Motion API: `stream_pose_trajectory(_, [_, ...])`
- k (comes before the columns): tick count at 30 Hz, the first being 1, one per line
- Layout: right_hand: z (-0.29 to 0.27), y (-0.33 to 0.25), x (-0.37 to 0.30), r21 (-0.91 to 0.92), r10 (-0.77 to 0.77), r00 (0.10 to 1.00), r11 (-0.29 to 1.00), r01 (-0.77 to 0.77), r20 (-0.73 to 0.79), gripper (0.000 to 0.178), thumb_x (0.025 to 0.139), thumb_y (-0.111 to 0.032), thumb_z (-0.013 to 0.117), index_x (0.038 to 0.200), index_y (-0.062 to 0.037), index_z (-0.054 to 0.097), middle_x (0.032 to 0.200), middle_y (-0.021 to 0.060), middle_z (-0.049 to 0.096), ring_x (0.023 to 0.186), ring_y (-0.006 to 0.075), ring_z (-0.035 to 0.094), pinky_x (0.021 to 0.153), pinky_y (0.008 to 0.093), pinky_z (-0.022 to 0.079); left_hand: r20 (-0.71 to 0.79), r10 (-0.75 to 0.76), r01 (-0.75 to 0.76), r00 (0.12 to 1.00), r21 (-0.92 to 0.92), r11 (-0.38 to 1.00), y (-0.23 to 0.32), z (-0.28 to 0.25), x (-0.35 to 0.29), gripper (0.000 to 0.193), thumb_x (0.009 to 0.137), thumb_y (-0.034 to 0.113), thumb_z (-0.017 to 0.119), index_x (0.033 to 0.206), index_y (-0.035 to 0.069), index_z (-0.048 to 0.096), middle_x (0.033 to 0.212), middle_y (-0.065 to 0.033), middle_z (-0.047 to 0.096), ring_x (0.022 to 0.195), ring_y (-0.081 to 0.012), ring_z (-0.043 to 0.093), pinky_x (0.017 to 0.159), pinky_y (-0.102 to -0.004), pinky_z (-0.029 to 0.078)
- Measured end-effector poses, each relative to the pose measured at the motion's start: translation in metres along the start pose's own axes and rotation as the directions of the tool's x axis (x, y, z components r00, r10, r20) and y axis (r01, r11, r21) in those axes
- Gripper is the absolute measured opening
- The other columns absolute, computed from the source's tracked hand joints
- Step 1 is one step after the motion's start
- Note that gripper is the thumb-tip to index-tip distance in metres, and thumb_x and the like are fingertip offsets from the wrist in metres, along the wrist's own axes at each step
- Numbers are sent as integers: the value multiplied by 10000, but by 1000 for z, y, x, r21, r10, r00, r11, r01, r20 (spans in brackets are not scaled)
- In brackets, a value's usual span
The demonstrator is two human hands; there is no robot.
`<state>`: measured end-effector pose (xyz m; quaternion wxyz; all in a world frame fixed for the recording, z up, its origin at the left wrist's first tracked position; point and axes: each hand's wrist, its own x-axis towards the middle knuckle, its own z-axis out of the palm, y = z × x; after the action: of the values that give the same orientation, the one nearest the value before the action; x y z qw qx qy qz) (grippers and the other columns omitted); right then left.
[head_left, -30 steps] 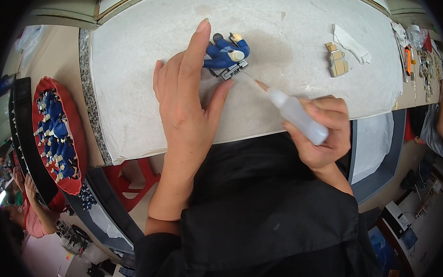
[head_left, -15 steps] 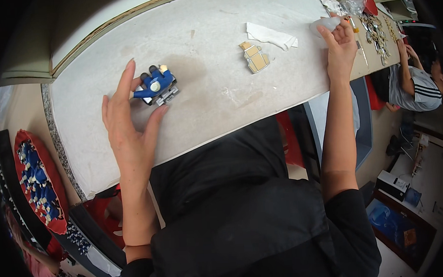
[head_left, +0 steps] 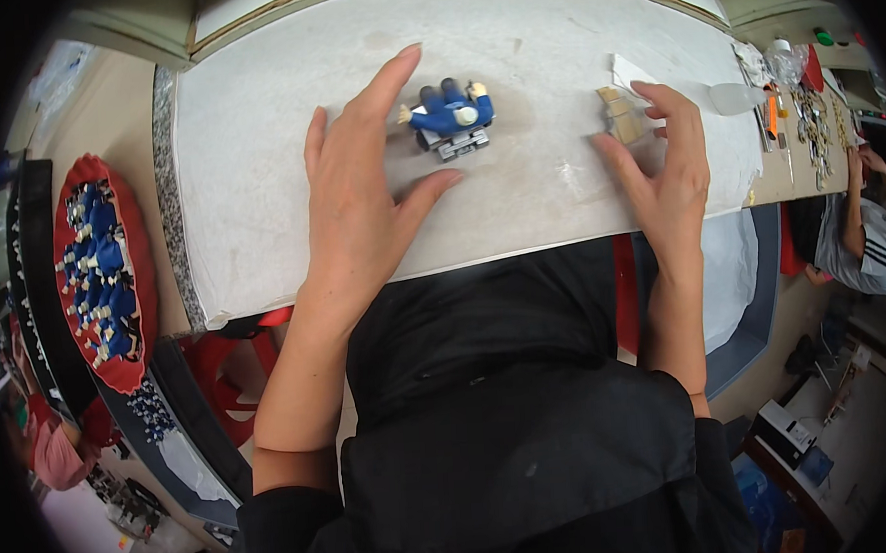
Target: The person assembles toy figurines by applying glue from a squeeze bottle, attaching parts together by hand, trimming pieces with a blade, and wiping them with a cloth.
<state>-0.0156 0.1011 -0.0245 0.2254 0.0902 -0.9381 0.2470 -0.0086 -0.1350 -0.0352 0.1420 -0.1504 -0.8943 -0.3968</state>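
Note:
A small figurine [head_left: 445,121] in blue, with a pale cap and grey-and-black parts below it, sits on the white-covered table. My left hand [head_left: 358,181] is beside it with thumb and fingers spread wide, apart from the figurine and holding nothing. Over at the right, a tan piece with a blocky outline [head_left: 620,117] lies on the table. My right hand [head_left: 676,169] curves around its near side, thumb and fingers apart; no firm grip on the piece shows. Behind that hand is a strip of white cloth or paper [head_left: 628,70], partly covered.
A translucent white bottle [head_left: 734,98] lies at the table's right. Beyond it are many small metal parts [head_left: 809,127] and a co-worker's arms [head_left: 856,180]. At left, a red basin [head_left: 144,292] holds several blue figurines. A raised ledge [head_left: 298,2] borders the table's back.
My right hand has let go of the translucent bottle and moved left to the tan piece. My left hand remains spread by the figurine. The whole view has shifted.

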Motion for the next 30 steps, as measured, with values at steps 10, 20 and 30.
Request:
stream_pose_trajectory(10, [-9, 5, 20, -237, -111, 970, 958, 162, 215, 290, 712, 35, 581, 986, -62, 586, 839, 98, 598, 754, 239, 598, 665, 297, 489, 52, 11, -11, 999, 12, 1000, -5, 1, 1, 732, 619, 61, 736, 1267, 175, 415, 1149, -39, 542, 1044, -187, 517, 1022, -445, 246])
stream_pose_trajectory(20, [-1, -39, 16, 363, -249, 959, 913, 185, 136, 229, 668, 93, 620, 870, -13, 631, 833, 84, 631, 743, 165, 612, 603, 247, 488, 0, 34, -34, 999, 22, 999, -7, 6, 0, 658, 645, 74, 720, 1235, 192, 453, 1088, 0, 563, 1021, -167, 528, 1028, -480, 213])
stream_pose_trajectory(30, [21, -55, 25, 276, -517, 852, 832, 481, 75, 198, 604, 37, 667, 788, -32, 642, 730, 65, 616, 655, 192, 597, 552, 271, 472, -75, 39, -43, 996, -45, 998, -3, 7, 0, 639, 640, 39, 700, 1197, 237, 458, 952, 5, 570, 997, -201, 525, 977, -506, 251])
